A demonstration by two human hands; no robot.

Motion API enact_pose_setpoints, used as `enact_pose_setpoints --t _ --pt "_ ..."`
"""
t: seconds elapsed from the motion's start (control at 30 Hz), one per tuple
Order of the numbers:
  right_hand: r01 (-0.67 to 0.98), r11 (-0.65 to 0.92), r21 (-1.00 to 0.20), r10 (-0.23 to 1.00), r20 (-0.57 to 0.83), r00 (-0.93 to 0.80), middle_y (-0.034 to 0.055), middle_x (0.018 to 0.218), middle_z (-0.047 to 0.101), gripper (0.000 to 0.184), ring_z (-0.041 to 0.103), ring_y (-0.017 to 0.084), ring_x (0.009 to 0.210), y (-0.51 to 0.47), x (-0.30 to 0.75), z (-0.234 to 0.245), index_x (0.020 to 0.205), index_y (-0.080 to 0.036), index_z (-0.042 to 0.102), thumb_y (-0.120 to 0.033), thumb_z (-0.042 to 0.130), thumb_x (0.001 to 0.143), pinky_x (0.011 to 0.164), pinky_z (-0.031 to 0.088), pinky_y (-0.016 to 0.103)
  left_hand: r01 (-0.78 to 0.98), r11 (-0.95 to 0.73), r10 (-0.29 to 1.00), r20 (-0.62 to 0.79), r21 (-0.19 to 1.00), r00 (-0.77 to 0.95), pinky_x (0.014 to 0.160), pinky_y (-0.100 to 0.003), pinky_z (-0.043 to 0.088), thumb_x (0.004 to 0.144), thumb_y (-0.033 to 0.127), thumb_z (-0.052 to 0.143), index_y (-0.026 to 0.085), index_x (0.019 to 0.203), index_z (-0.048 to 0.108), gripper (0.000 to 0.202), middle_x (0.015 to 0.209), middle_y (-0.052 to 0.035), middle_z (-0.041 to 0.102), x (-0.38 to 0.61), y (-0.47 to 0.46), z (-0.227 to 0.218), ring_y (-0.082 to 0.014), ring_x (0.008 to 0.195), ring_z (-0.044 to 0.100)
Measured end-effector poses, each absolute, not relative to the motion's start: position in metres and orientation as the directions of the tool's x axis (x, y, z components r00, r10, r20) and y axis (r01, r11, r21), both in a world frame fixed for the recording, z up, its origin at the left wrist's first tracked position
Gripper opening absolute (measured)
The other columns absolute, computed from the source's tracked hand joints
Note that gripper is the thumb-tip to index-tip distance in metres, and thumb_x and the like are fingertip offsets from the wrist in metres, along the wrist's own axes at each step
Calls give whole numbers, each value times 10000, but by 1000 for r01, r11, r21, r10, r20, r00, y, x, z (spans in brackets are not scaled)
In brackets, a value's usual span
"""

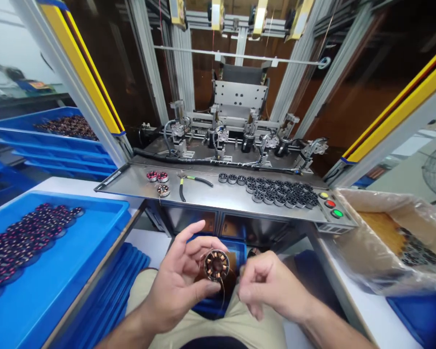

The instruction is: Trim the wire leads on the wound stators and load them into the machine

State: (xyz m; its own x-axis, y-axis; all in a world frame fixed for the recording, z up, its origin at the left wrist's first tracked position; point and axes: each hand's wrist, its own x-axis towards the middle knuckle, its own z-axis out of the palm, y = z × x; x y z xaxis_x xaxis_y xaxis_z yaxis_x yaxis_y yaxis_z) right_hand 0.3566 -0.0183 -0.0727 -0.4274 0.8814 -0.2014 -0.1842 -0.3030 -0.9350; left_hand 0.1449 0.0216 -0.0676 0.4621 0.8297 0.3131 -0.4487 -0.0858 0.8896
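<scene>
My left hand [179, 278] holds a small round wound stator [216, 265] with copper coils, pinched between thumb and fingers over my lap. My right hand [267, 286] is just right of it, fingers curled in a pinch on a thin wire that trails from the stator. Both hands hover above a small blue bin [240, 249] below the bench edge.
A steel shelf [210, 194] carries three wound stators [158, 180], cutters [191, 183], many bare black stator cores [276, 190] and coloured buttons [330, 204]. A winding machine [236, 126] stands behind. A blue tray of wound stators [29, 237] lies left; a plastic-lined box [396, 232] right.
</scene>
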Motion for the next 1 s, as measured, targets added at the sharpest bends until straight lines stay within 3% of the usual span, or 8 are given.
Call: enact_pose_setpoints --t 0.07,0.17,0.27,0.33,0.47,0.7,0.87,1.0 --pt "-109 -271 -956 825 -173 -538 43 670 718 354 638 118 561 -15 377 -78 793 -125 754 -419 890 649 523 492 213 -464 -60 817 310 884 486 766 -178 576 802 137 771 390 1415 433 745 1148 -53 730 140 22 -70 -130 891 715" --pt "-145 -115 -983 923 -52 -381 50 880 730 498 652 130 702 -9 393 -65 971 -157 727 -430 920 602 637 506 241 -378 -84 800 288 922 525 843 -190 574 854 124 712 430 1426 417 713 1205 -44 728 135 20 -75 -138 975 719" --pt "-97 8 -995 967 32 -251 -8 786 639 420 557 99 664 -9 378 -44 841 -164 653 -359 933 596 607 439 223 -298 -117 772 276 947 573 929 -233 563 905 123 640 463 1446 373 693 1277 -42 700 135 15 -82 -162 1096 695" --pt "-82 32 -996 965 52 -256 -15 740 583 340 515 101 671 -12 360 -40 754 -165 601 -352 877 688 597 408 225 -276 -123 760 270 953 592 951 -250 559 919 121 614 470 1456 351 692 1320 -45 676 135 12 -85 -173 1143 677" --pt "-226 23 -974 989 55 -136 -9 746 562 293 513 103 663 -22 334 -60 742 -175 550 -372 738 852 601 421 231 -327 -43 789 233 944 568 903 -237 576 897 157 660 452 1402 446 622 1281 -40 703 137 12 -86 -179 1108 694" --pt "-448 13 -894 999 28 -28 -4 812 571 270 533 103 649 -33 314 -101 781 -190 504 -363 659 917 587 442 235 -491 287 809 66 822 585 787 -229 588 807 290 776 237 1149 719 351 1258 -112 711 144 23 -96 -173 888 733" --pt "-383 62 -922 998 53 32 7 858 574 230 542 118 714 -37 304 -112 806 -199 504 -340 618 947 619 443 244 -537 429 820 -64 726 568 751 -212 578 659 320 887 216 1214 706 593 1324 -129 663 157 22 -101 -141 834 680" --pt "-225 145 -963 989 141 34 15 897 563 157 534 149 825 -40 308 -119 868 -214 525 -323 607 944 736 437 288 -408 338 883 -136 848 449 808 -162 560 682 193 868 276 1140 743 483 1154 -46 732 159 16 -108 -123 896 695"
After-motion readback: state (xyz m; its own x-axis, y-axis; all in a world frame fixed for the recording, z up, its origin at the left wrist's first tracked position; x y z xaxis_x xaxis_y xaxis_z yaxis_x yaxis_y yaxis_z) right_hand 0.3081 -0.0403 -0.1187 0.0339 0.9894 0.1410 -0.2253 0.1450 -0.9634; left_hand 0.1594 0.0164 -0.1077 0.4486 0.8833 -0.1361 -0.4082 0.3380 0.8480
